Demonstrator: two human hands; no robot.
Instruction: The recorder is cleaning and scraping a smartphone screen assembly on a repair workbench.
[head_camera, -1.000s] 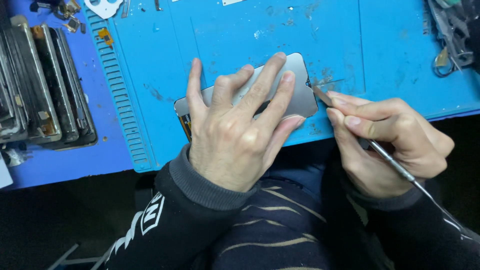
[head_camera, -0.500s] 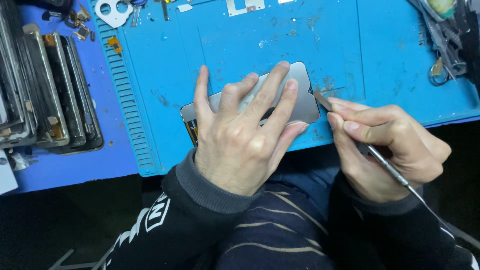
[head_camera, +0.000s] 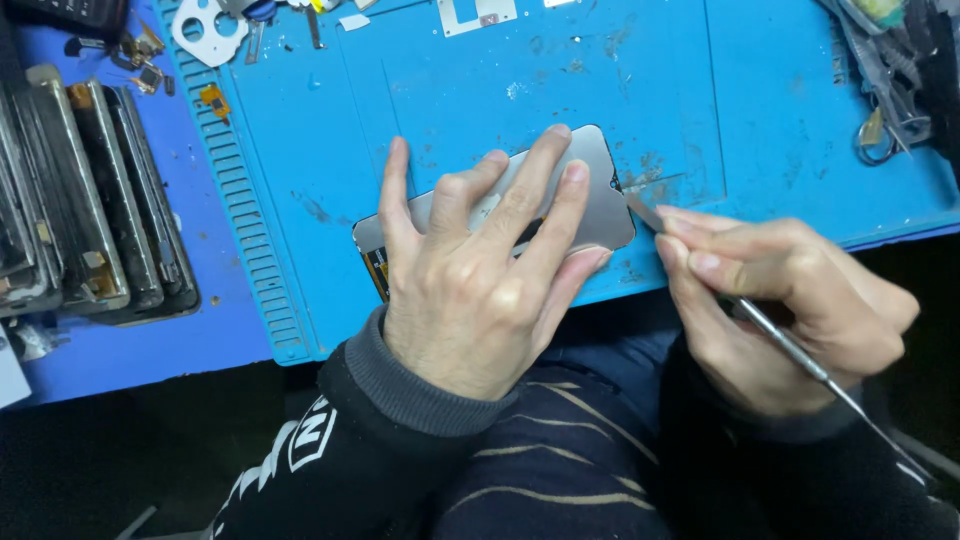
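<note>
A flat grey rounded phone panel (head_camera: 590, 195) lies mid-frame on the blue counter mat (head_camera: 450, 90), long axis rising rightward. The left hand (head_camera: 480, 280), fingers spread, presses it; the right hand (head_camera: 780, 300) pinches a thin metal pry tool (head_camera: 800, 355) at its right edge. Everything sits slightly higher than before.

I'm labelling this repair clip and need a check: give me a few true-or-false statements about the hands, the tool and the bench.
1. The left hand lies flat on the grey phone panel. True.
2. The right hand holds a thin metal tool. True.
3. The tool's tip is at the panel's left end. False: it is at the right end.
4. The panel rests on a red mat. False: the mat is blue.
5. Stacked phones stand at the left. True.
</note>
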